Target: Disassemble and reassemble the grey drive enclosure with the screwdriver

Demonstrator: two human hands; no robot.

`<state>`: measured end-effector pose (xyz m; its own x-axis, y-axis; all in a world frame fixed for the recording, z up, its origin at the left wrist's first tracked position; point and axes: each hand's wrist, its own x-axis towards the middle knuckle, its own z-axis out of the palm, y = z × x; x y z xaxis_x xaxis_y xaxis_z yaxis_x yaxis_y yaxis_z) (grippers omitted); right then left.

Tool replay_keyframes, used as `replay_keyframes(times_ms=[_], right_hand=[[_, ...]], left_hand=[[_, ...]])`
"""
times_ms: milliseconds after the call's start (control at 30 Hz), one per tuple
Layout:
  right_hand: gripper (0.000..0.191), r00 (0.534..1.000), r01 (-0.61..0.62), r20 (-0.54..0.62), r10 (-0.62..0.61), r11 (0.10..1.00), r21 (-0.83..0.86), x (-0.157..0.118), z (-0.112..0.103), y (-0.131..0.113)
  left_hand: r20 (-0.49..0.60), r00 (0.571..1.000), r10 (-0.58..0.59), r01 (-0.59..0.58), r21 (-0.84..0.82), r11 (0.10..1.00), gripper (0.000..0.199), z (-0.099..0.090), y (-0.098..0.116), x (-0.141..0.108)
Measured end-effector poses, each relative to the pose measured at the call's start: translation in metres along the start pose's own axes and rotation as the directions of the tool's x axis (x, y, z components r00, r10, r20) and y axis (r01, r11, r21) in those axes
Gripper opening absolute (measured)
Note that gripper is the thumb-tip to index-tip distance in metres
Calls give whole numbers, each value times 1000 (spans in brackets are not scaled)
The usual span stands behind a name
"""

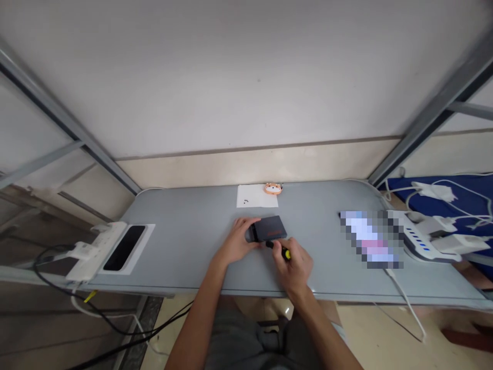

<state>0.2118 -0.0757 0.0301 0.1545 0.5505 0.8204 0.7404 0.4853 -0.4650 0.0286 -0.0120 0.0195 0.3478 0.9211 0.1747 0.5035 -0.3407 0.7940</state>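
Note:
A flat dark grey rectangular box [271, 227] with reddish lettering lies on the grey table. My left hand [242, 240] grips its left end, fingers at the far side and thumb at the near side. In my right hand [293, 259] is a screwdriver [285, 252] with a black-and-yellow handle. It points left toward the box's near edge; its tip is too small to make out. Beyond the box, several tiny dark pieces [245, 201] that look like screws lie on a white sheet of paper [254, 191].
An orange-and-white animal-faced case [273, 188] sits at the paper's right end. A black phone [125, 248] and a white power strip [98, 252] stand at left. At right are a pixelated phone-like item [367, 239] and a charging hub [418, 239] with cables.

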Motion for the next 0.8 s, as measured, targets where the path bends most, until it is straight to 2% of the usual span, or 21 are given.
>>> replay_keyframes(times_ms=[167, 267, 367, 433, 667, 800], right_hand=[[26, 999, -44, -33, 43, 999, -29, -7, -4, 12], [33, 987, -159, -50, 156, 986, -55, -11, -5, 21], [40, 955, -292, -65, 288, 954, -65, -13, -7, 28], [42, 939, -340, -87, 334, 938, -63, -13, -9, 31], [36, 934, -312, -192, 300, 950, -33, -9, -17, 32], [34, 961, -258, -85, 263, 964, 65, -11, -14, 25]], left_hand=[[-6, 999, 34, -34, 5, 999, 69, 0, -1, -2], [-31, 998, 48, -47, 17, 999, 65, 1, -1, -2], [-53, 997, 54, -53, 35, 998, 63, 1, -4, -2], [-68, 996, 54, -50, 49, 998, 62, 2, -6, -2], [-84, 995, 55, -49, 71, 996, 62, -1, -5, -2], [-84, 995, 62, -54, 94, 994, 61, -2, -1, -2]])
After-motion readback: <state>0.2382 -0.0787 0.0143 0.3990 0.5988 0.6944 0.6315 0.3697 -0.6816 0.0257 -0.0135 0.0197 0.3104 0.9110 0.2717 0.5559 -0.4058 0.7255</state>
